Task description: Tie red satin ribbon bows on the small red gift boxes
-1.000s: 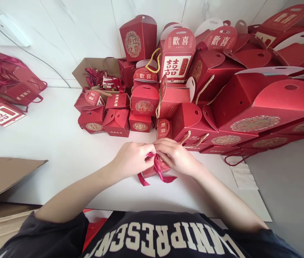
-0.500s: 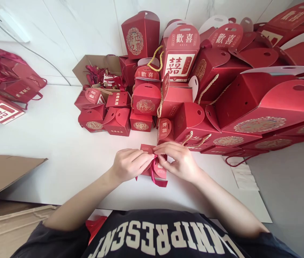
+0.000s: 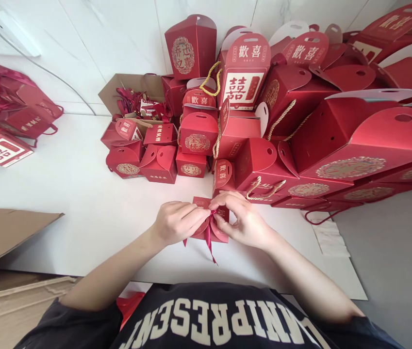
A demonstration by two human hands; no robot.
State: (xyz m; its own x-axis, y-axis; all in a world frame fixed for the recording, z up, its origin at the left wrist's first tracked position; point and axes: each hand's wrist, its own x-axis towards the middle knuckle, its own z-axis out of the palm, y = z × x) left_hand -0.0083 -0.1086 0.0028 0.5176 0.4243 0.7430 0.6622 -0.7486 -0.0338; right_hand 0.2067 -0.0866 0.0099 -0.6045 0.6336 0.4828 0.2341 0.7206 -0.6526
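Note:
A small red gift box (image 3: pixel 221 236) sits on the white table close to its front edge, between my hands. A dark pink ribbon (image 3: pixel 208 237) is bunched at the top of the box, and one tail hangs over the front. My left hand (image 3: pixel 180 220) pinches the ribbon from the left with fingers pressed together. From the right, my right hand (image 3: pixel 244 218) pinches it too, thumb and forefinger meeting at the bunched part. The fingertips hide much of the ribbon's middle and part of the box top.
Red gift boxes (image 3: pixel 253 128) are stacked from the middle to the right of the white table (image 3: pixel 92 203). A brown carton (image 3: pixel 109 92) holds ribbons. More ribboned boxes (image 3: pixel 31 109) stand far left; cardboard (image 3: pixel 9 232) lies front left.
The ribbon tail has swung from the right to hang nearly straight down the front. The small box has shifted slightly to the right. Both hands remain at the ribbon.

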